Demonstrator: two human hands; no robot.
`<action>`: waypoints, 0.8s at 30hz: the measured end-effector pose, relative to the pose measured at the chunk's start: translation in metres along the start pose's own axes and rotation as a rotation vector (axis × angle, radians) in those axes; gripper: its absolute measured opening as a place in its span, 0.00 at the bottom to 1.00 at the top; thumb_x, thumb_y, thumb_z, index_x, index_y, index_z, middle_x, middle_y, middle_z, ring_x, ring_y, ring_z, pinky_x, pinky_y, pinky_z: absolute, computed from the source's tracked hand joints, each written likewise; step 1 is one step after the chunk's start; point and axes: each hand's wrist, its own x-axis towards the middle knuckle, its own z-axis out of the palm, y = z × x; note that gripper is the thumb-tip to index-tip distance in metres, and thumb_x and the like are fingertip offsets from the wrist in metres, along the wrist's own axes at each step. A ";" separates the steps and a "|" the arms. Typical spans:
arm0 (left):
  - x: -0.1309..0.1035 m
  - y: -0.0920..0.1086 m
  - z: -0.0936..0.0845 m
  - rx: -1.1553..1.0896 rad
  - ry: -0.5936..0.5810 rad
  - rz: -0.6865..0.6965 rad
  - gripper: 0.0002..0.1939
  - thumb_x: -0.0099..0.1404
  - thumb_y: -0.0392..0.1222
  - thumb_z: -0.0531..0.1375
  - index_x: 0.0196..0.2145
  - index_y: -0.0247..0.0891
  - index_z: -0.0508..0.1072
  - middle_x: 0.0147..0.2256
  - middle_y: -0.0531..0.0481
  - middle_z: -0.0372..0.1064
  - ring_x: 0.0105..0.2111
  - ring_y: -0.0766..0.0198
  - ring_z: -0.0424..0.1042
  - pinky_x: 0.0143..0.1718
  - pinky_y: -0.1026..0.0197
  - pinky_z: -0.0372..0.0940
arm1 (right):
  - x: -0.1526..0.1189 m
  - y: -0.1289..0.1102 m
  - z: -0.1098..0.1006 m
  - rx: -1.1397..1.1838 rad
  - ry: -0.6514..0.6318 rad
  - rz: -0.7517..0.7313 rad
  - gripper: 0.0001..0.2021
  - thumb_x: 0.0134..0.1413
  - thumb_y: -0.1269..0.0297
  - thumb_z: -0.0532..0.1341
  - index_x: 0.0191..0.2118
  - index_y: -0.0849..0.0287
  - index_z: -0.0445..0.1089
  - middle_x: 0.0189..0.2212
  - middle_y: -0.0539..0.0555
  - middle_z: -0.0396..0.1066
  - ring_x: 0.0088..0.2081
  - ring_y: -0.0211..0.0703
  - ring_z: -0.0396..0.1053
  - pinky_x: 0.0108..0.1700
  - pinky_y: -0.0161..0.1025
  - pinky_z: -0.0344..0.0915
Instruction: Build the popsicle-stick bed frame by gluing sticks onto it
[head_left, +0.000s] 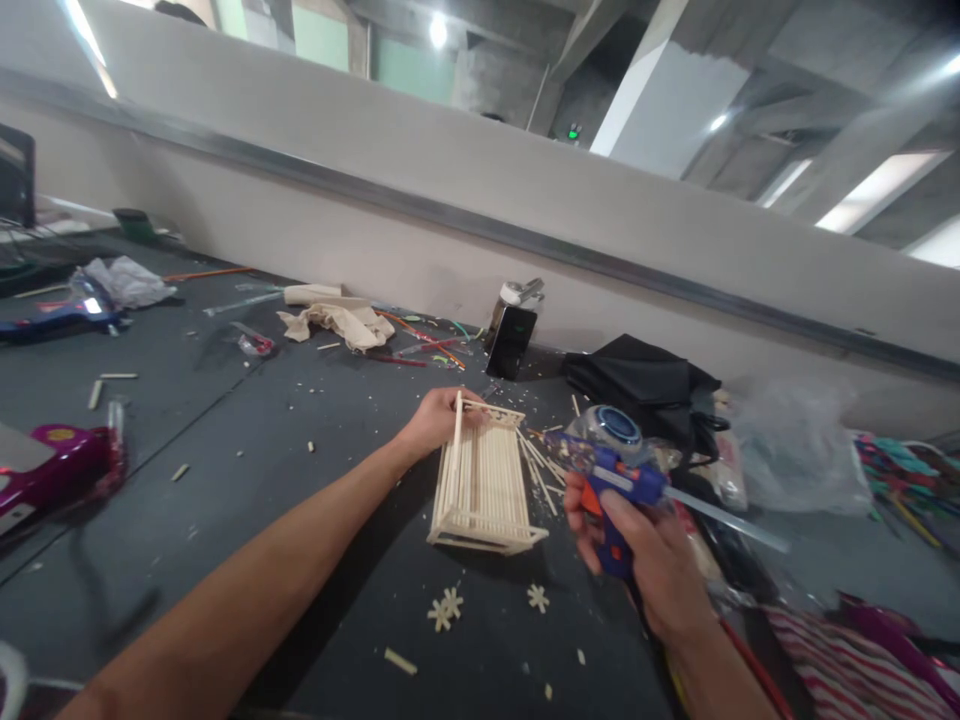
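My right hand [637, 530] grips a blue glue gun [626, 480] with an orange trigger. A long clear glue stick [727, 520] pokes out of its back, and its nozzle points left. At the far left corner of a small frame built of pale wooden sticks [491, 470], my left hand [439, 415] has its fingers wrapped round the structure. Part of those fingers is hidden behind the sticks. Loose thin sticks [541, 465] lie just right of the frame. Nearer to me are star-shaped wooden pieces [538, 598] and a short stick [400, 661].
A phone [511, 340] leans upright near the low wall. Behind the glue gun are a clear jar [611, 428] and a black bag [641, 385]. A purple hot tool [60, 465] lies far left, a crumpled cloth [341, 318] at the back. Wood scraps litter the dark table [300, 500].
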 end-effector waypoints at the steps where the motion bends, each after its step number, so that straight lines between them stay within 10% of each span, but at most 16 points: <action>1: 0.000 0.000 0.000 0.000 0.005 -0.003 0.15 0.43 0.43 0.69 0.28 0.31 0.74 0.21 0.53 0.68 0.21 0.71 0.63 0.23 0.67 0.57 | 0.008 0.000 0.006 -0.025 -0.002 -0.012 0.16 0.54 0.53 0.59 0.44 0.57 0.70 0.35 0.58 0.73 0.28 0.43 0.68 0.19 0.35 0.62; 24: -0.003 0.009 0.003 -0.043 0.008 -0.051 0.09 0.45 0.37 0.66 0.26 0.31 0.73 0.21 0.53 0.68 0.21 0.71 0.63 0.24 0.67 0.57 | 0.046 0.014 0.014 -0.627 -0.040 -0.295 0.19 0.60 0.49 0.52 0.28 0.57 0.68 0.30 0.54 0.73 0.28 0.42 0.68 0.30 0.38 0.63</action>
